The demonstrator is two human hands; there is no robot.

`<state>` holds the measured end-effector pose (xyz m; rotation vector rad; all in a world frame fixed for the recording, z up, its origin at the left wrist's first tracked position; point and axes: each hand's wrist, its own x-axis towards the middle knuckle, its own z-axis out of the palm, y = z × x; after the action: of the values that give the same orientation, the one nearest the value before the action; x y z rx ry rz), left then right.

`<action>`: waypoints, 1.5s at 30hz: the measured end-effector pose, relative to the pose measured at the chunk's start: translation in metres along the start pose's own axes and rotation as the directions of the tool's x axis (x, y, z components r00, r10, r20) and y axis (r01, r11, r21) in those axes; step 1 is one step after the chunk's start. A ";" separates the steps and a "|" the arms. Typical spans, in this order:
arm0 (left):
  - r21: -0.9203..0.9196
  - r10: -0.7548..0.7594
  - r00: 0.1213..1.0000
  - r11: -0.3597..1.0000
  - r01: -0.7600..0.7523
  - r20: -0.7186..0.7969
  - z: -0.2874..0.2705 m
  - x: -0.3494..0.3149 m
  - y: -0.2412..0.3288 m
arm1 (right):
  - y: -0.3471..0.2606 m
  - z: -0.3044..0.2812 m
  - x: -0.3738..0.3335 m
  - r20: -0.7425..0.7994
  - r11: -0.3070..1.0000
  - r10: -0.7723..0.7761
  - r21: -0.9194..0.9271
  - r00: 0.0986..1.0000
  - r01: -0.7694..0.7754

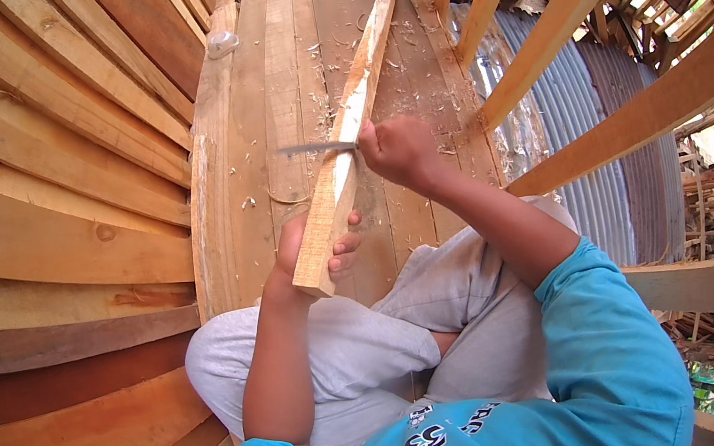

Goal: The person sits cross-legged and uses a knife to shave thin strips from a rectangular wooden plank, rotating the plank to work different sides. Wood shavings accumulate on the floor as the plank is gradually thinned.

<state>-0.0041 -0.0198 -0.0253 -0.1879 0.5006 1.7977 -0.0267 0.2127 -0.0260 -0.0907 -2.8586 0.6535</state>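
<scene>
Jutting forward from left grip (289, 246) — timber (354, 114), clasped near its closer end — right grip (400, 150) clenched round knife (313, 147)

Bright turquoise on us now, a shirt (586, 383) with short sleeves (594, 291), and look, dark, white-edged print (425, 438) runs across our chest! Below, we're wearing pale grey trousers (346, 349), loose and softly creased, and our forearms (495, 222) are bare.

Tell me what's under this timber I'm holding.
Your left hand grips the timber from below, above planks with wood shavings. Its palm and planks directly beneath are hidden.
</scene>
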 end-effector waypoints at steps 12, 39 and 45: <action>0.132 0.019 0.992 0.991 -0.002 -0.123 0.010 0.006 -0.010 | 0.070 0.012 0.027 -0.317 0.998 0.056 0.028 0.947 -0.049; 0.079 0.050 0.989 0.996 -0.040 -0.138 0.017 0.005 -0.003 | 0.031 0.019 0.012 -0.199 0.996 0.094 0.019 0.976 -0.092; 0.168 0.106 0.969 0.983 -0.069 -0.223 0.012 0.014 -0.011 | 0.053 0.015 0.020 -0.272 0.984 0.162 -0.029 0.949 -0.176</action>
<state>0.0037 -0.0004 -0.0224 -0.2698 0.8278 1.8221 -0.0487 0.2563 -0.0588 -0.4054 -2.6231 0.5485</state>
